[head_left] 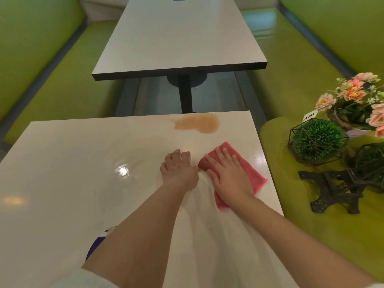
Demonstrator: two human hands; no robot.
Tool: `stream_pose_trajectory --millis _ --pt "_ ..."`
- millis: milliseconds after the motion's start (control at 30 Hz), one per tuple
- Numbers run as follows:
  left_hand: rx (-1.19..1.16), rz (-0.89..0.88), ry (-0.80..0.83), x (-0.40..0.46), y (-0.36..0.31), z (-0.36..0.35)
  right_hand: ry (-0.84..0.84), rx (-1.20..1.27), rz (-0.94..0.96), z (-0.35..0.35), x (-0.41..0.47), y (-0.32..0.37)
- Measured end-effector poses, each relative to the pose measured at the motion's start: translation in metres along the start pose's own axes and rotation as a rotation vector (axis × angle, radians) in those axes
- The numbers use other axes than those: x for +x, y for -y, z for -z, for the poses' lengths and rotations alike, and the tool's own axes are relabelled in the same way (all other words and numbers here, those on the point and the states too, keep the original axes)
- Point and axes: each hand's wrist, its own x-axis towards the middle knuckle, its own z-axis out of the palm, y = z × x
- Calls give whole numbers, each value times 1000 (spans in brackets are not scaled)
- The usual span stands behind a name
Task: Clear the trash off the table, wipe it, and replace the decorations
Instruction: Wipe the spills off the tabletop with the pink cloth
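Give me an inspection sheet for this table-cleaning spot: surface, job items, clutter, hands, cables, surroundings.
Surface: white table, glossy, with a brown spill near its far edge.
Job's things: pink cloth flat on the table; flower pot, two caged green balls, tower model on the green bench seat to the right.
Clutter: nothing seen.
Hands: right hand presses flat on the cloth; left hand rests on the table, fingers curled.
Cables: nothing seen.
Surroundings: second table ahead, green benches either side.
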Motion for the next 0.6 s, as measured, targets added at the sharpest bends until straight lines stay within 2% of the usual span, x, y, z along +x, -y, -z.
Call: stream_pose_trajectory --millis 100,267,333,400,500,600 --pt "22 -8 4 -1 1 2 5 4 32 6 9 -22" --pt "8 -16 8 -4 0 2 -87 -57 -261 12 50 -39" --pt "24 -28 12 -2 -1 5 -83 -63 -230 7 38 -24" --pt "61 -45 21 0 -2 10 -48 -43 -97 2 12 -13" --pt "168 -79 29 9 -3 18 13 4 -8 6 4 -27" --pt "212 -116 -92 18 0 22 -69 -57 -156 11 40 -57"
